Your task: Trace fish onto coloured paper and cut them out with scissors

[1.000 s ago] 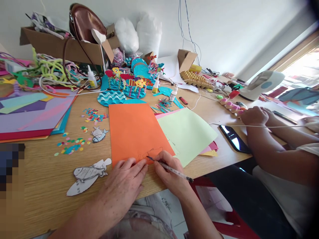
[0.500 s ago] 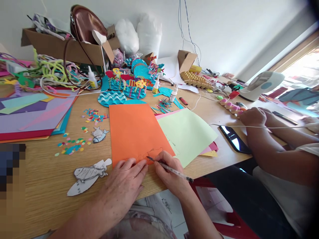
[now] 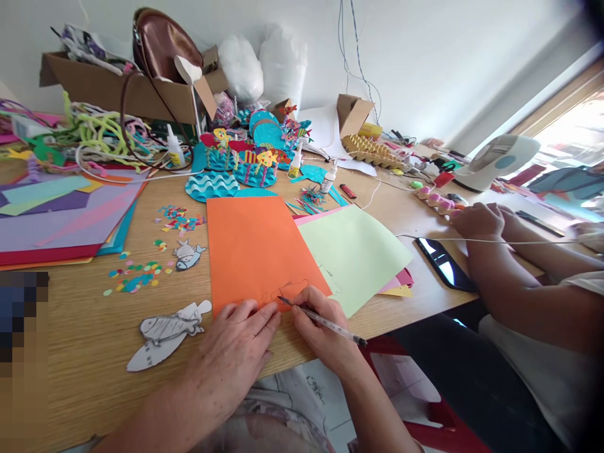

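Observation:
An orange sheet of paper [image 3: 252, 242] lies on the table in front of me, with thin drawn outlines near its lower edge. My left hand [image 3: 245, 336] rests flat on that lower edge, fingers stretched out. Gripped in my right hand [image 3: 321, 321] is a clear ballpoint pen [image 3: 330, 325], its dark tip touching the orange paper just right of my left fingertips. Partly under the orange sheet is a pale green sheet [image 3: 356, 251], also bearing some pen lines. Paper fish cut-outs [image 3: 170, 328] lie left of my left hand, and a smaller fish cut-out [image 3: 189, 255] sits above them.
Paper dots [image 3: 136, 277] are scattered at left near stacked coloured sheets [image 3: 70, 220]. Glue bottles [image 3: 175, 148] and blue wave-shaped crafts [image 3: 212, 185] stand behind. At right are a phone [image 3: 443, 264], a white cable and another person's hands [image 3: 481, 220]. A cardboard box [image 3: 108, 88] is at the back.

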